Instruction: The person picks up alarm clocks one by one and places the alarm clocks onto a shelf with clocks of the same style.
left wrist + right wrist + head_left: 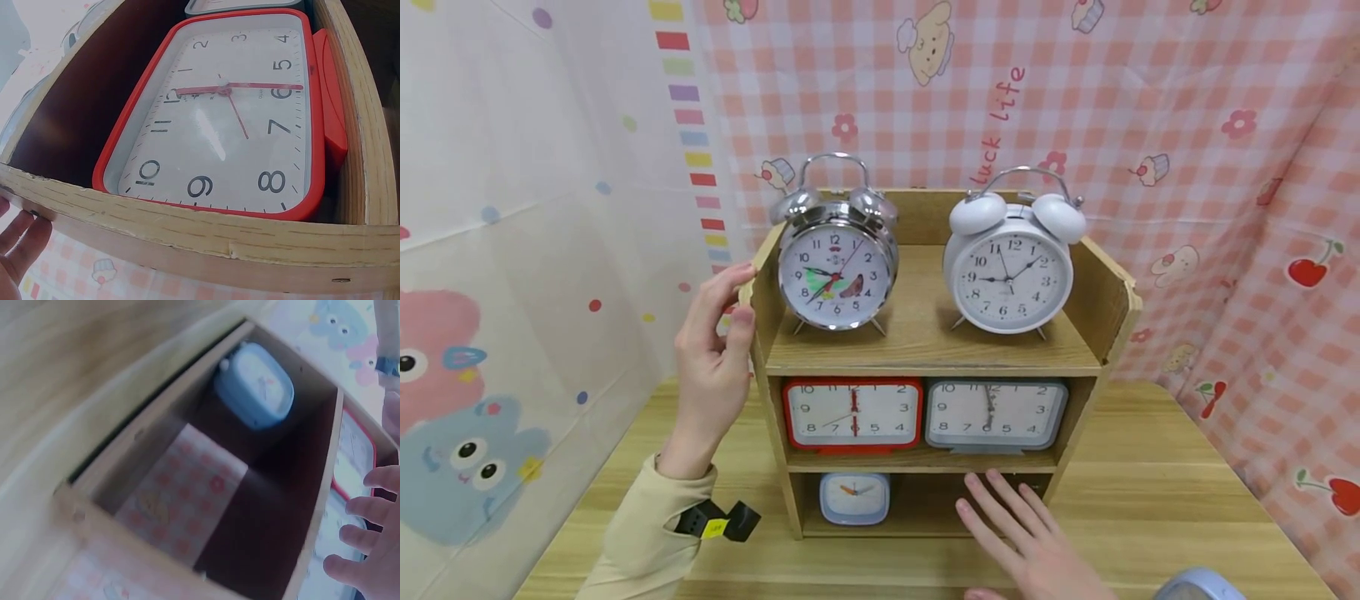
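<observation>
My left hand (pixel 711 367) touches the left side panel of a small wooden shelf (pixel 932 360) with its fingertips. My right hand (pixel 1026 546), fingers straight and spread, hovers before the lower right part of the shelf and holds nothing. A silver twin-bell alarm clock (pixel 842 279) and a white twin-bell alarm clock (pixel 1009 271) stand on top. The middle level holds a red-framed clock (pixel 853 414) and a grey-blue-framed clock (pixel 996 414). On the bottom level, a small light blue clock (pixel 854 500) sits at the left.
At the lower right, the top of another light blue object (pixel 1198 586) shows at the frame edge on the wooden table (pixel 1172 483). Checked pink cloth (pixel 1120 100) hangs behind and to the right, and a white patterned cloth (pixel 580 275) on the left.
</observation>
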The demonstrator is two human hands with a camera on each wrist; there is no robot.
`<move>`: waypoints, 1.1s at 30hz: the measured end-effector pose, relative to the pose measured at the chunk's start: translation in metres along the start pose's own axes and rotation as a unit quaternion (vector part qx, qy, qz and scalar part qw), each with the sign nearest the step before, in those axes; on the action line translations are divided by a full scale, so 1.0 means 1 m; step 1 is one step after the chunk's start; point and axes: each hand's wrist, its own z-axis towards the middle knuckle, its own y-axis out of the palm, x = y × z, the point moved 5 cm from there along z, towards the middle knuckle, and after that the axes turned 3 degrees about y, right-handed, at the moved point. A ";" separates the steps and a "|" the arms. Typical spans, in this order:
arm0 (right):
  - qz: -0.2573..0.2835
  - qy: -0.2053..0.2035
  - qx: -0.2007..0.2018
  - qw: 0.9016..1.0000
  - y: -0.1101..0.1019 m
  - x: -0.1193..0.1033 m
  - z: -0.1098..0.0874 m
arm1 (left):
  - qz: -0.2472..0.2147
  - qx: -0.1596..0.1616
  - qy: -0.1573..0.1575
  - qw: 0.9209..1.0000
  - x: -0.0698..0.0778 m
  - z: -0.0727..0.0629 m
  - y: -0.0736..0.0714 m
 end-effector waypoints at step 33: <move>-0.052 0.186 -0.012 0.981 -0.049 0.079 -0.093 | 0.005 0.003 -0.002 1.000 0.000 -0.001 0.000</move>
